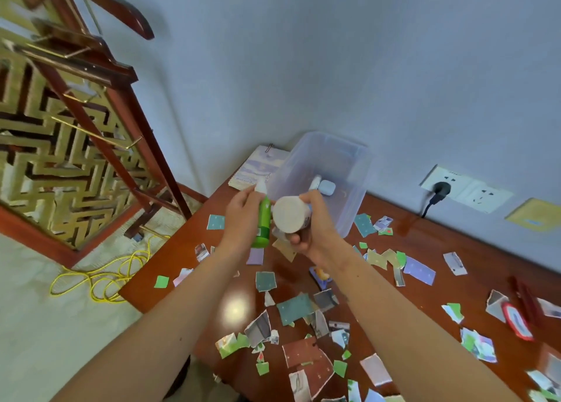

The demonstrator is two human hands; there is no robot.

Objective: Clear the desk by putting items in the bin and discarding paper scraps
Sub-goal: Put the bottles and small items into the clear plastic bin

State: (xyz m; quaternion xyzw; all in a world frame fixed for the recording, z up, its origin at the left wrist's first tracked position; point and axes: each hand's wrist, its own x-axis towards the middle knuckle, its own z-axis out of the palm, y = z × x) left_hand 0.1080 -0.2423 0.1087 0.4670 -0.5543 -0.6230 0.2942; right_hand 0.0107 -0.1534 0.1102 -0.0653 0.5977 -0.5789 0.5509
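My left hand (241, 219) grips a green bottle with a white cap (263, 224), held above the desk just left of the clear plastic bin (349, 158). My right hand (312, 228) grips a white cylindrical container (290, 216), its round base facing me, right in front of the bin. Inside the bin lie a small pale blue case (328, 187) and a white tube-like item (315, 184). Torn paper scraps (294, 309) in green, teal, purple and photo prints litter the red-brown desk (425, 240).
A spiral notebook (258, 169) lies behind the bin at the desk's far corner. A red-rimmed object (516, 319) and dark red sticks (523, 295) sit at the right. A plugged wall socket (440, 189) is behind. A wooden rack (91, 113) and yellow cable (103, 277) stand left.
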